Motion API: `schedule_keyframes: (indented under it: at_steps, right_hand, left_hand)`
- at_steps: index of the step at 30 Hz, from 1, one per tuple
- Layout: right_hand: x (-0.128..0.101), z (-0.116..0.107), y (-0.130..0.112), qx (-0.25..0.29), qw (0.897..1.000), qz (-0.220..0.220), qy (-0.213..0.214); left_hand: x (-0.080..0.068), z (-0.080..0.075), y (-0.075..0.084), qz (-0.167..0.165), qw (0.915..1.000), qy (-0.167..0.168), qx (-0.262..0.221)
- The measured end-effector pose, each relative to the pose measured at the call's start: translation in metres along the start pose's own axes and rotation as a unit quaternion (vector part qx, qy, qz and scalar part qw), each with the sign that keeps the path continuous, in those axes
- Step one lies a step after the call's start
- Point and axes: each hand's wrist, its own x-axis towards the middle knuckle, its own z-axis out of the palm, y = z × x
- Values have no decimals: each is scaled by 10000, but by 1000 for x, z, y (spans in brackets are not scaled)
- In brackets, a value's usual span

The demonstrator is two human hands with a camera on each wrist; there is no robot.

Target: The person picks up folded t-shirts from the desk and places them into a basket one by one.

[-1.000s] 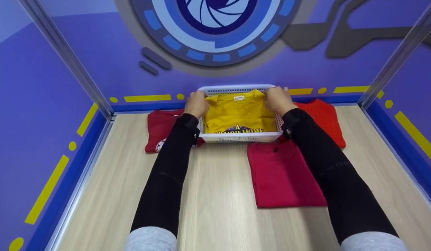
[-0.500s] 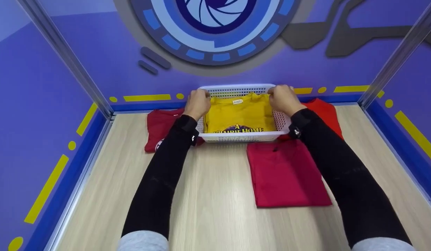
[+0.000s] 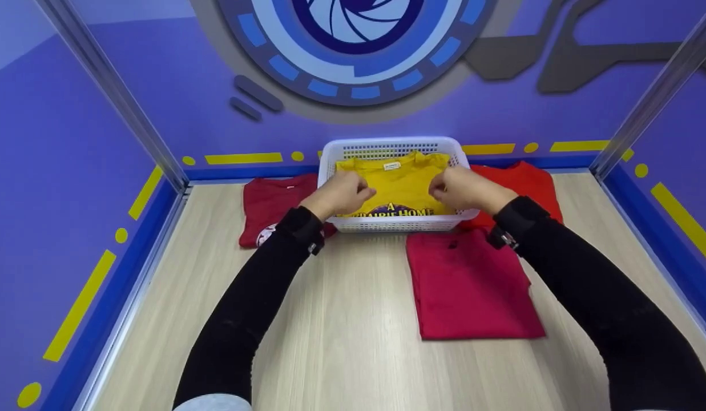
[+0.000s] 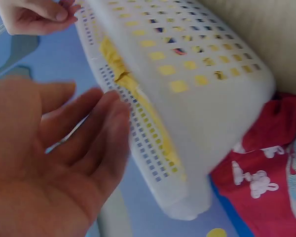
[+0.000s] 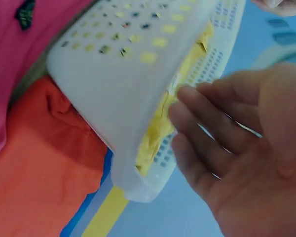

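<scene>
Both hands (image 3: pixel 404 193) relaxed, fingers loosely extended.

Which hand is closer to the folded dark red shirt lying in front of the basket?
Right. The right hand hovers over the basket just beyond the dark red shirt; the left hand is over the basket's other side, farther away.

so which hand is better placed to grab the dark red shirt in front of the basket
Right, probably. The dark red shirt lies right of centre, directly under the right hand and forearm. The left hand would have to cross over. Both hands look open and free.
</scene>
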Motion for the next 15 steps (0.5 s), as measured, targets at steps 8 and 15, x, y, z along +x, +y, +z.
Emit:
schedule_keyframes:
  at_steps: [8,15]
  right_hand:
    - [-1,18,0,246,9902,247,-1355]
    - [-2,28,1,226,9893,697,-1265]
  left_hand:
    - [-8,18,-9,-410,9925,-1148,94]
    - [-12,22,-3,-311,9954,-889,160]
